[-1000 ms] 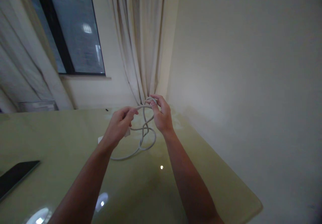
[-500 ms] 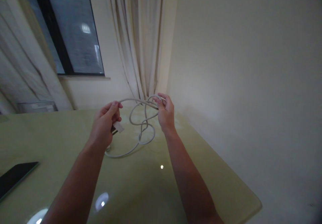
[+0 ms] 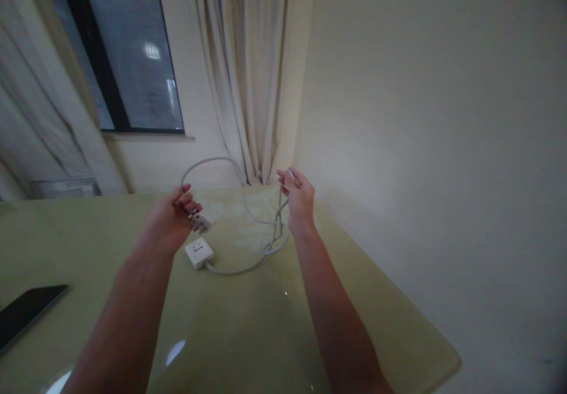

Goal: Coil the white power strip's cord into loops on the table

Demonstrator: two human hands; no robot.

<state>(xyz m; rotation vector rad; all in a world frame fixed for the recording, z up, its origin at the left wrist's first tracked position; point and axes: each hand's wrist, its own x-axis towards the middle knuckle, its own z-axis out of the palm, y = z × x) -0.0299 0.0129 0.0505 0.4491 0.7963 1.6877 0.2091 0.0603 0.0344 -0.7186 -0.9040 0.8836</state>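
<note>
A white extension cord runs between my hands. My left hand (image 3: 170,217) is closed around the cord's plug end, and the plug (image 3: 200,222) sticks out below its fingers. From there the cable (image 3: 217,159) arches up and over to the right. Its tangled loops (image 3: 277,234) hang under my right hand (image 3: 299,199), whose fingers pinch the cable. On the table just below my left hand lies the square white socket box (image 3: 199,253), sockets facing up, joined to the loops by the cable.
A glossy yellow-green table (image 3: 248,335) spreads beneath my arms, its right edge along a pale wall (image 3: 420,146). A flat dark object (image 3: 31,311) lies at the left. Behind are curtains (image 3: 248,75) and a window (image 3: 133,51).
My left hand has moved left with the plug, widening the cable arch. My right hand has shifted slightly right. The loops hang lower and narrower, and the socket box has come into view.
</note>
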